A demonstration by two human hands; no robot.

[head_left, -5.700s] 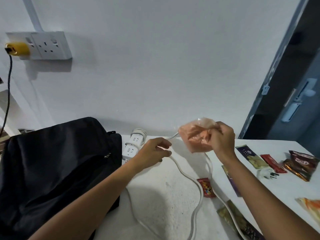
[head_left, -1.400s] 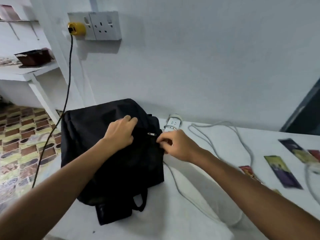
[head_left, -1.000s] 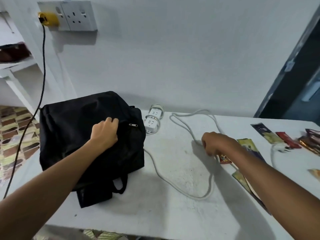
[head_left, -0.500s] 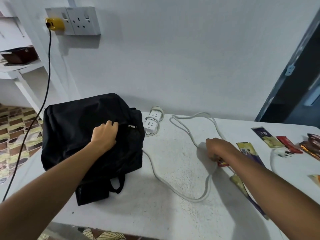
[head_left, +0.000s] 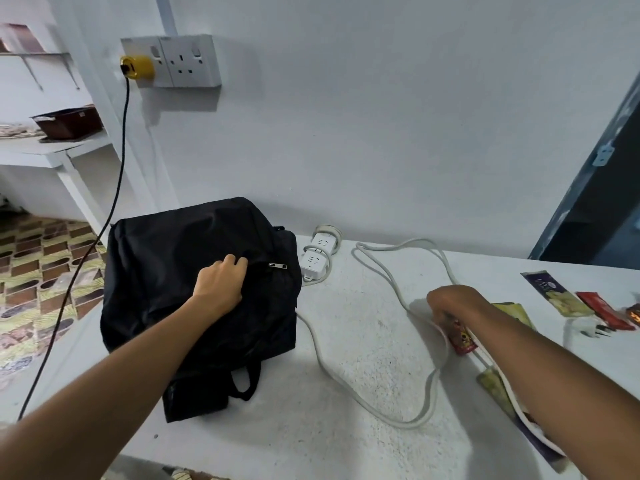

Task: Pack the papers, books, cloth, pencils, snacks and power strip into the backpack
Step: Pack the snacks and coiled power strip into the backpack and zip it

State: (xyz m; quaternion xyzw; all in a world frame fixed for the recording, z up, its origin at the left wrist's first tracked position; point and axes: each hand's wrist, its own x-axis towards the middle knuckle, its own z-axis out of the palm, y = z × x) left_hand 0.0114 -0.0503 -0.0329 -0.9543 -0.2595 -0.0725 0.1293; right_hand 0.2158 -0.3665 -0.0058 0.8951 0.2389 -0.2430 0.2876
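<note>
Standing over a white speckled table [head_left: 346,341] against a pale wall [head_left: 381,116], wall socket [head_left: 188,60] in the upper left of the frame. Sitting at centre left, the black backpack [head_left: 173,271], its zipper pull [head_left: 277,265] near the right edge; contents hidden. Pinning the fabric there, the left hand [head_left: 221,282], fingers curled into the cloth. Lying just right of the bag, the white power strip [head_left: 317,254], its cord [head_left: 346,386] looping across the middle, unpacked. Closing around a small red snack packet [head_left: 462,336] at centre right, the right hand [head_left: 450,301]. Waiting at the right edge, more snack packets [head_left: 557,292]. Judging the packing well along, with snacks and strip remaining.
</note>
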